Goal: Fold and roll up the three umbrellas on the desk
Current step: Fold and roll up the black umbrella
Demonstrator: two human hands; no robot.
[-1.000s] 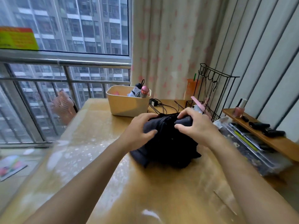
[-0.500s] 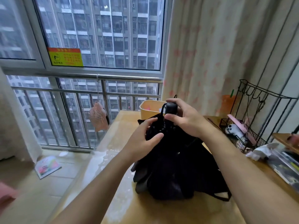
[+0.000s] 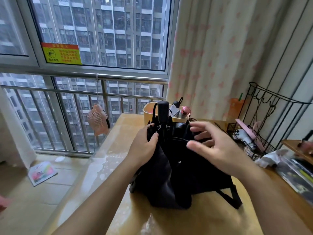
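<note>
A black folding umbrella [image 3: 176,170] stands on the wooden desk [image 3: 194,221] with its handle [image 3: 163,110] pointing up and its loose canopy bunched below. My left hand [image 3: 144,146] grips the canopy just under the handle, on the left side. My right hand [image 3: 213,146] hovers at the right of the canopy with its fingers spread, fingertips at the fabric's upper edge. A strap from the umbrella trails on the desk at the lower right. Behind the handle, a beige bin [image 3: 149,114] holds dark and pink handle tips.
A black wire rack [image 3: 264,126] with small items stands at the right, next to papers and a wooden shelf [image 3: 296,148]. An orange cup [image 3: 235,107] sits by the curtain. The desk's left edge drops to the floor beside a railed window; a pink fan [image 3: 99,119] hangs there.
My right hand has left the handle top and now hovers open at the canopy's right side. My left hand keeps its grip near the handle. The view stays raised toward the window.
</note>
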